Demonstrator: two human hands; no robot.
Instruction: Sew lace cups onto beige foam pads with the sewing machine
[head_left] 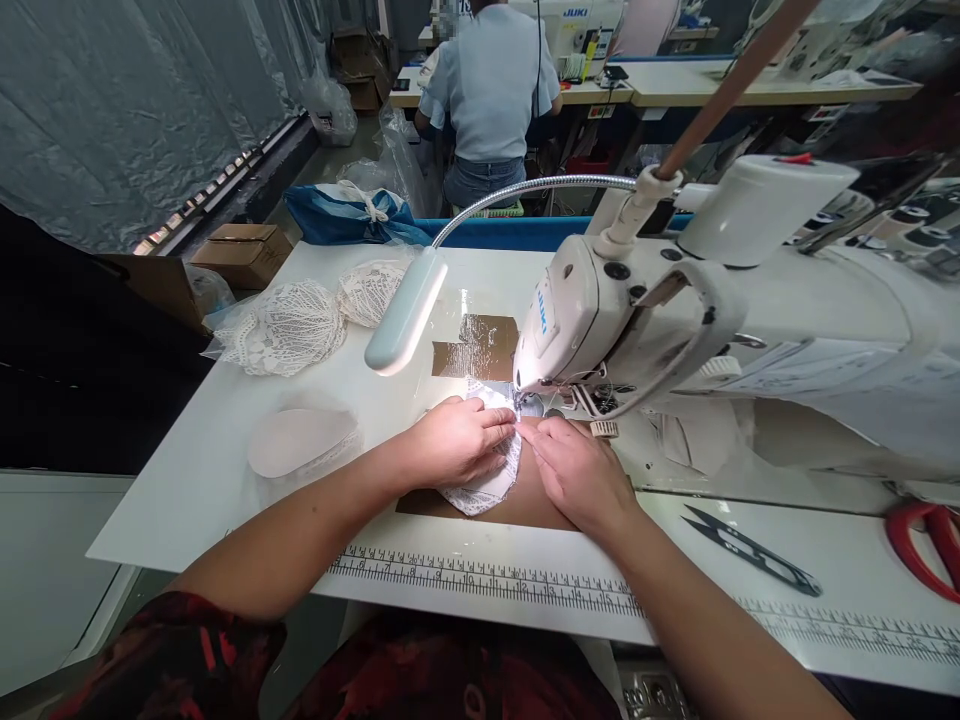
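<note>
Both hands press flat on a white lace fabric piece (pixel 487 478) lying on the white table (pixel 225 470) under the needle of the white industrial sewing machine (pixel 600 320). The left hand (pixel 457 440) covers its left part; the right hand (pixel 577 470) rests just beside, fingertips (pixel 529 430) near the presser foot. Black thread snips (pixel 750 550) lie well apart to the right.
</note>
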